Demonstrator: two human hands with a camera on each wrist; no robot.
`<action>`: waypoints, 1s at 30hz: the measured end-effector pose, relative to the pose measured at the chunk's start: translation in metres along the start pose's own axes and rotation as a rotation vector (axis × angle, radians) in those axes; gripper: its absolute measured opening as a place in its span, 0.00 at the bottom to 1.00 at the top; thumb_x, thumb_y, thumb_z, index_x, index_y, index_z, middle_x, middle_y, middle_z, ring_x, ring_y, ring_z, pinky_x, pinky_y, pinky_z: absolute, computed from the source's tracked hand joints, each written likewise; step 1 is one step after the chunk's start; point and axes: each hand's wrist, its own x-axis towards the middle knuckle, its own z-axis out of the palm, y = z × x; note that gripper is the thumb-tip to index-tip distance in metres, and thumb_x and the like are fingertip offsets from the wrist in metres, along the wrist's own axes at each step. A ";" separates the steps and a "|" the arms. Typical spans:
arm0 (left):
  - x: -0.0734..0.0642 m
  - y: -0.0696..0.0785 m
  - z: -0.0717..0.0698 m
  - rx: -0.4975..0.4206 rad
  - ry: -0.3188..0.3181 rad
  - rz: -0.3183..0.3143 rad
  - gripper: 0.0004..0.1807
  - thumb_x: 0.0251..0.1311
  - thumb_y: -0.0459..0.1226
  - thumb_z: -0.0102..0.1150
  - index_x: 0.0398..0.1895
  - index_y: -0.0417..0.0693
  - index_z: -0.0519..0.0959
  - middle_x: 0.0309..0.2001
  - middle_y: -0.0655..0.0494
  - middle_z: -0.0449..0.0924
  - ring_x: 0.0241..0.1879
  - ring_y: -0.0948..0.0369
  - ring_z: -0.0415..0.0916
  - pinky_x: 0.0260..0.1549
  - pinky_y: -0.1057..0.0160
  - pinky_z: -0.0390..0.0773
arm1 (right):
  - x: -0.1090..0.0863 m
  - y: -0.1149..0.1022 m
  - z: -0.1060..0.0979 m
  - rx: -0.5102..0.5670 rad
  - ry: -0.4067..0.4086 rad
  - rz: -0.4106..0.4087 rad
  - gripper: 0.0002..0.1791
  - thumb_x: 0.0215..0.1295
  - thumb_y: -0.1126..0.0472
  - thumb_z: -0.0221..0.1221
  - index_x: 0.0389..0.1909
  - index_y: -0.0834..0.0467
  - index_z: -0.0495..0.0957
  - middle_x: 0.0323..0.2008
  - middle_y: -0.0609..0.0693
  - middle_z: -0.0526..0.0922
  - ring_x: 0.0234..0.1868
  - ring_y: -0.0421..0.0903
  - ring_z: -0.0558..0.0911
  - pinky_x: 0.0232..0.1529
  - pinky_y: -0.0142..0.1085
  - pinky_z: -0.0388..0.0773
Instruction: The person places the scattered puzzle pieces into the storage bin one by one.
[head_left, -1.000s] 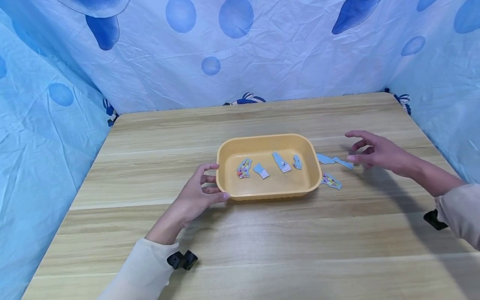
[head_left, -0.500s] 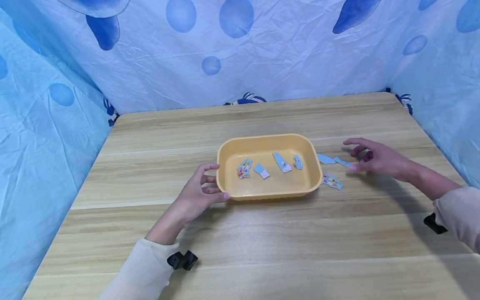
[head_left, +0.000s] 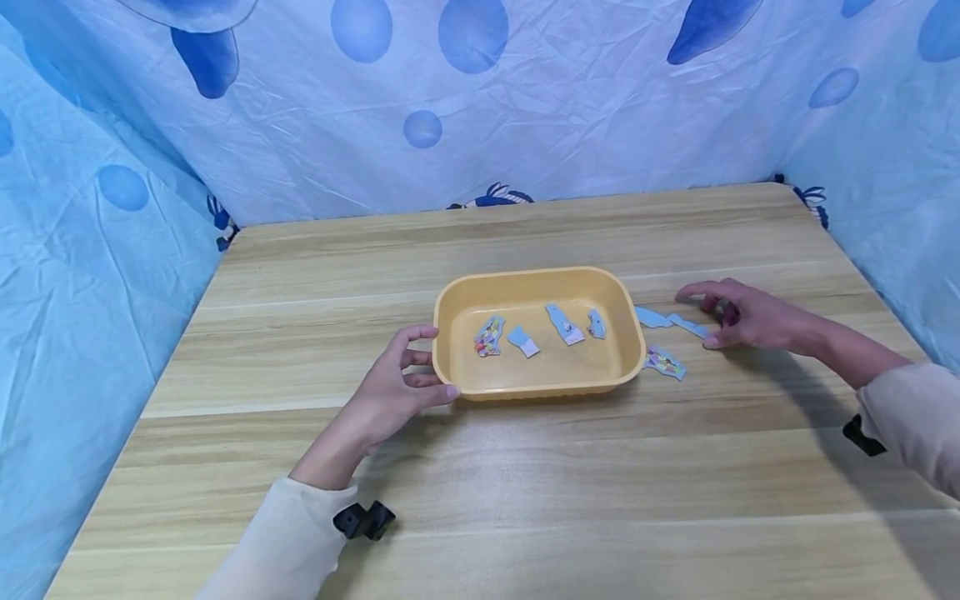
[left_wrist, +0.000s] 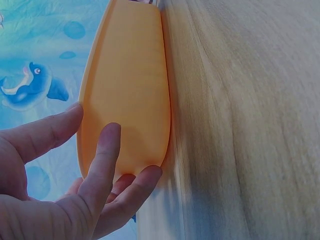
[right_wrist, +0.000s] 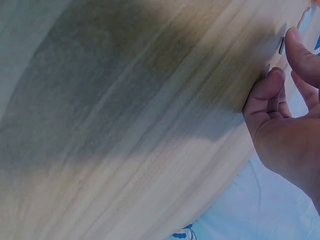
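Note:
A yellow-orange plastic tray point(head_left: 540, 392) stands on the table with several blue and multicoloured puzzle pieces point(head_left: 489, 337) lying inside. My left hand point(head_left: 393, 385) holds its left end, thumb at the near corner and fingers along the outer wall; the left wrist view shows the fingertips against that wall point(left_wrist: 130, 75). To the right of the tray, my right hand point(head_left: 757, 315) is low over the table, thumb tip right at the end of a thin blue puzzle piece point(head_left: 686, 324). Its index finger reaches out above the piece, and the other fingers are bent.
Another blue puzzle piece point(head_left: 652, 317) lies beside the tray's right end, touching the thin one. A colourful piece point(head_left: 664, 362) lies nearer, partly hidden by the tray's rim. Wood-grain tabletop point(head_left: 570, 500) surrounds them, and blue sea-print cloth point(head_left: 300, 125) hangs behind and at the sides.
My right hand has lowered and moved slightly left, its thumb coming to the end of the thin blue puzzle piece. The left hand and tray stay in place.

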 end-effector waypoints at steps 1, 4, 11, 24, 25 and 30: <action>0.000 0.000 0.000 0.000 0.002 -0.001 0.46 0.47 0.24 0.70 0.68 0.52 0.57 0.57 0.40 0.68 0.50 0.49 0.78 0.43 0.59 0.82 | 0.000 0.000 0.000 -0.014 0.003 -0.014 0.37 0.55 0.66 0.68 0.66 0.58 0.65 0.50 0.61 0.68 0.42 0.52 0.68 0.38 0.37 0.68; 0.000 0.000 0.000 0.002 -0.001 0.001 0.46 0.47 0.25 0.70 0.68 0.52 0.57 0.57 0.40 0.67 0.50 0.49 0.78 0.43 0.59 0.82 | 0.002 0.002 0.001 -0.047 0.012 -0.060 0.35 0.54 0.67 0.68 0.64 0.59 0.68 0.46 0.57 0.69 0.41 0.50 0.66 0.37 0.37 0.67; 0.001 0.001 0.000 0.009 0.004 -0.002 0.46 0.47 0.25 0.71 0.68 0.52 0.57 0.57 0.40 0.68 0.50 0.49 0.78 0.43 0.59 0.82 | 0.004 0.004 0.002 -0.069 0.028 -0.066 0.32 0.53 0.68 0.68 0.62 0.58 0.72 0.42 0.54 0.69 0.39 0.48 0.64 0.35 0.36 0.66; 0.002 0.000 0.001 0.005 0.003 -0.010 0.47 0.47 0.24 0.71 0.68 0.54 0.57 0.57 0.41 0.68 0.51 0.50 0.78 0.43 0.59 0.82 | 0.002 0.005 0.009 -0.035 0.101 -0.099 0.27 0.53 0.69 0.68 0.57 0.58 0.77 0.42 0.52 0.69 0.37 0.46 0.62 0.32 0.34 0.65; 0.002 0.000 0.001 0.007 0.005 -0.011 0.46 0.47 0.24 0.71 0.68 0.54 0.57 0.57 0.41 0.68 0.51 0.50 0.78 0.43 0.59 0.82 | 0.002 0.005 0.009 -0.035 0.106 -0.100 0.27 0.53 0.69 0.68 0.57 0.58 0.77 0.42 0.52 0.69 0.37 0.46 0.62 0.32 0.34 0.66; 0.001 0.000 0.001 0.004 0.006 -0.005 0.46 0.47 0.24 0.70 0.68 0.53 0.57 0.57 0.40 0.68 0.51 0.48 0.78 0.43 0.59 0.82 | 0.000 0.005 0.010 -0.031 0.122 -0.072 0.27 0.55 0.69 0.67 0.58 0.58 0.76 0.45 0.55 0.70 0.40 0.47 0.66 0.34 0.33 0.68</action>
